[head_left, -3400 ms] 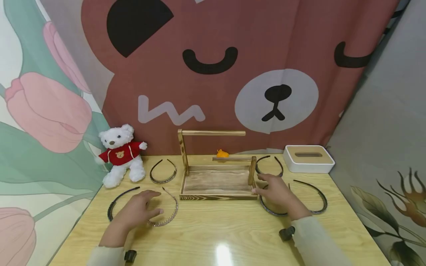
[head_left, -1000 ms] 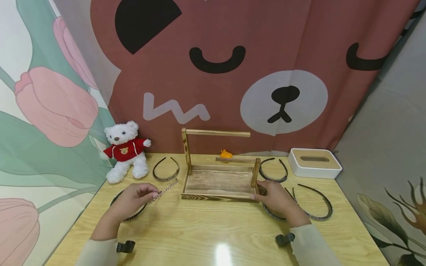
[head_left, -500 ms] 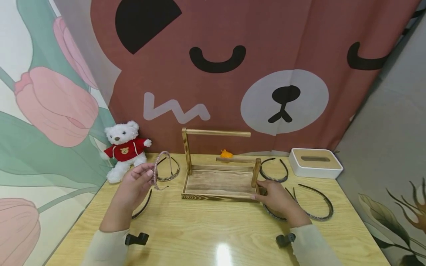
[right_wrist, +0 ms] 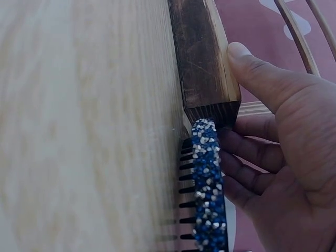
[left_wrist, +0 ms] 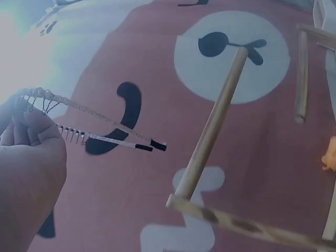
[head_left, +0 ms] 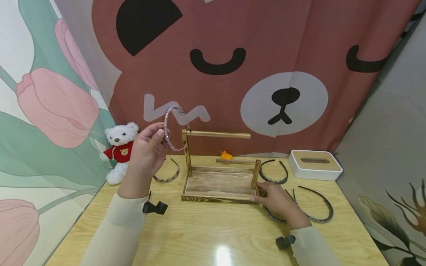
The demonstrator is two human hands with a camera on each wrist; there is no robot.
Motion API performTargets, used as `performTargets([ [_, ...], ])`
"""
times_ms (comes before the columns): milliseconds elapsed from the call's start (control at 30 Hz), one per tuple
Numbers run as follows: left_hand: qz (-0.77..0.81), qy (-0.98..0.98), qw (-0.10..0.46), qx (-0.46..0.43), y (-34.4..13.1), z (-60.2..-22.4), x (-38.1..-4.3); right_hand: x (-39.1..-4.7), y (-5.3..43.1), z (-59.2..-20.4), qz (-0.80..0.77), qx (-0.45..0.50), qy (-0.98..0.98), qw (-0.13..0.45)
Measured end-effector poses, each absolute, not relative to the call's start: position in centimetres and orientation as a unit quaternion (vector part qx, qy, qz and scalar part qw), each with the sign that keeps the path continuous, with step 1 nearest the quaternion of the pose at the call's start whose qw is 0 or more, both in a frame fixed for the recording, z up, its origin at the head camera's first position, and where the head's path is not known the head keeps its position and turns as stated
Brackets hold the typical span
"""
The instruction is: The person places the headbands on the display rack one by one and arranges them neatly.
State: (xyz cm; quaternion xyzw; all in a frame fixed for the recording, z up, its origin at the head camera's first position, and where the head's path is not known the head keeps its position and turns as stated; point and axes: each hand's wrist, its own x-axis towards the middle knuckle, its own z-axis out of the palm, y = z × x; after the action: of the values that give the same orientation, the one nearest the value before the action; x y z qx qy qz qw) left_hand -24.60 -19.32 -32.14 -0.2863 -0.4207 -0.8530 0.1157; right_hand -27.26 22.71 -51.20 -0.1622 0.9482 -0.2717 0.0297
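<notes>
My left hand [head_left: 148,151] pinches a pink beaded headband [head_left: 166,127] between thumb and fingers, raised beside the left end of the upper bar [head_left: 217,134] of a wooden rack [head_left: 216,199]. In the left wrist view the headband [left_wrist: 100,116] has comb teeth inside, and its dark tips point toward the bar [left_wrist: 215,121]. No headband hangs on either bar. My right hand [head_left: 276,199] grips the rack's front right corner, thumb on the front rail [right_wrist: 202,58]. A blue glittery headband [right_wrist: 207,184] lies right by those fingers.
Dark headbands lie behind the left hand [head_left: 166,180] and right of the rack, one at the back [head_left: 274,181] and one farther right [head_left: 327,210]. A white teddy bear [head_left: 119,155], an orange item [head_left: 226,155] and a white tissue box [head_left: 316,170] line the back.
My left hand has picked the pink headband off the table, turned it upright and raised it toward the upper bar. My right hand has taken hold of the rack's corner and stays there.
</notes>
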Motion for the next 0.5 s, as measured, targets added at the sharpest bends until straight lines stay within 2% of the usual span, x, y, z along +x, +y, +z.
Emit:
performTargets([
  [233, -0.837, -0.461, 0.119, -0.270, -16.1, -31.3, -28.0, -27.2, 22.6, -51.3, -0.273, -0.161, 0.948, 0.037],
  [500, -0.842, -0.494, 0.116, -0.186, -13.9, -35.2, -30.4, -27.3, 22.7, -51.3, -0.275, -0.163, 0.947, 0.033],
])
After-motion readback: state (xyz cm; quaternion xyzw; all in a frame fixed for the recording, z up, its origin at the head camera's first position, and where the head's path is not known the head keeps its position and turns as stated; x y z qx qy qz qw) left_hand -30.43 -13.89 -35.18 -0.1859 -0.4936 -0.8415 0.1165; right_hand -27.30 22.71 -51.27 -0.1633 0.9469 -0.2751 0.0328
